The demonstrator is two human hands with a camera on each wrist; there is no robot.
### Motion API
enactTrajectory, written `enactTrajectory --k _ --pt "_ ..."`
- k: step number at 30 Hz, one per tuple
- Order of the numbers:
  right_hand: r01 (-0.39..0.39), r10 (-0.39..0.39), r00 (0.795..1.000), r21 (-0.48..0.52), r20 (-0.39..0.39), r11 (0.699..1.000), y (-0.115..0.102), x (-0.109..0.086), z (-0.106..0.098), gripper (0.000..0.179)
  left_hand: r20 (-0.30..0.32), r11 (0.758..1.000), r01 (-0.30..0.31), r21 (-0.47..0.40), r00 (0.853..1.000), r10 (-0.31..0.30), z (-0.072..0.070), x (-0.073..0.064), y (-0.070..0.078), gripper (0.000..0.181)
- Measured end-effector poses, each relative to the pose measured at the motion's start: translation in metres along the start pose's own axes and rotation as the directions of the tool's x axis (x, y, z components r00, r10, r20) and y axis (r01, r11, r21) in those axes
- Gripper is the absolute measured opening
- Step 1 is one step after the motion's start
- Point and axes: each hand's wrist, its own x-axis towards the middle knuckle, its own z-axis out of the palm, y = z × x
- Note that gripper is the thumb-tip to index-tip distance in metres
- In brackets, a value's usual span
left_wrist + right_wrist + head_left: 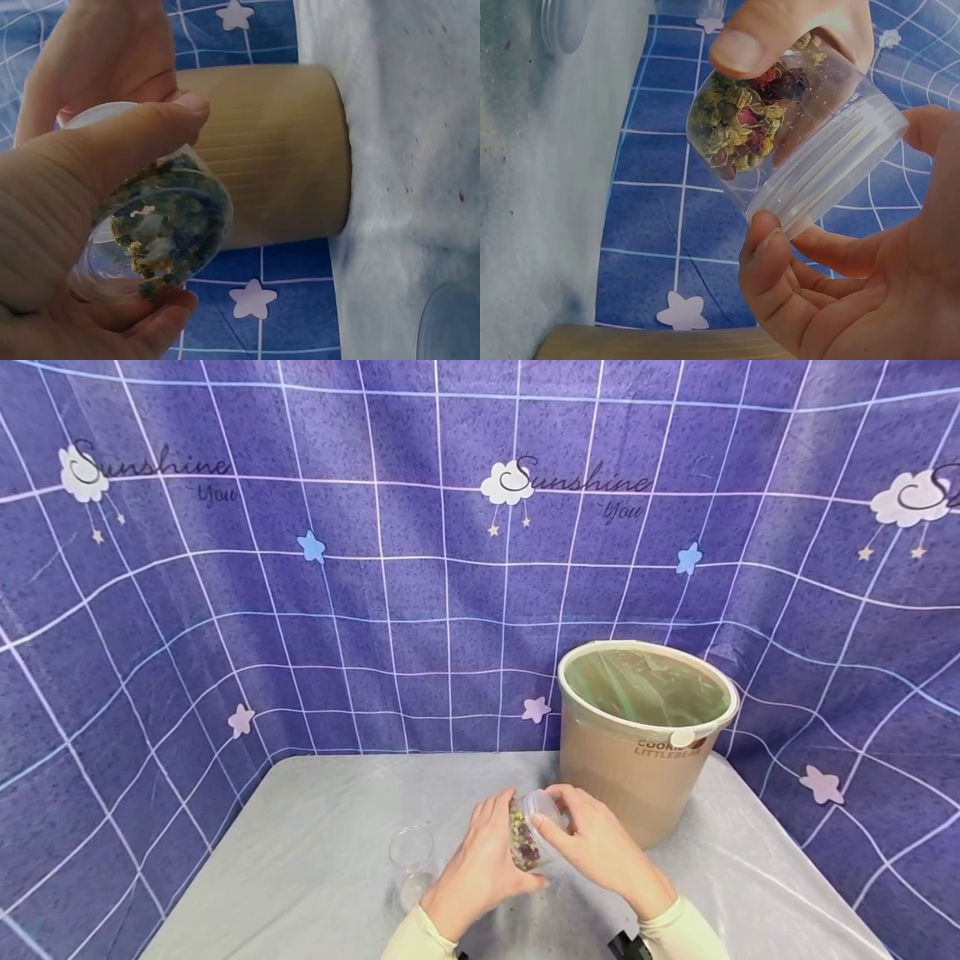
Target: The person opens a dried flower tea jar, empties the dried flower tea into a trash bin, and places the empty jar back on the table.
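A clear jar (522, 839) of dried flowers, yellowish-green and dark red, is held tilted above the table. My left hand (483, 864) grips the jar's body, its thumb on one side and fingers on the other. With thumb and fingers my right hand (603, 847) holds the translucent ridged lid (832, 161), which sits on the jar's mouth. In the right wrist view the flowers (739, 131) lie toward the jar's base. The left wrist view looks through the base at them, with the right hand partly hidden behind.
A beige bin (630, 777) with a white rim and green liner stands right behind my right hand. A clear container (412, 852) stands on the grey cloth-covered table (322, 827), left of my left hand. Small dark specks dot the cloth. Blue-purple gridded curtain (450, 568) surrounds the table.
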Motion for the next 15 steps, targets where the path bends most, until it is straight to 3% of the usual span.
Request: enactTrajectory --k 5,10,15 --pt "-0.001 0.001 1.000 0.002 -0.010 1.000 -0.0017 -0.0002 0.0009 0.045 -0.074 0.997 -0.055 0.051 0.996 0.059 0.0022 -0.0007 -0.0019 0.113" --pt "-0.006 0.006 1.000 0.012 -0.003 1.000 -0.0022 -0.0007 0.0015 0.045 -0.159 0.985 -0.131 0.113 0.976 0.148 0.0040 -0.0007 -0.0044 0.099" --pt "0.002 -0.002 1.000 0.022 -0.003 1.000 -0.0020 -0.0008 0.0012 0.044 -0.180 0.980 -0.154 0.124 0.968 0.175 0.0033 -0.0007 -0.0055 0.095"
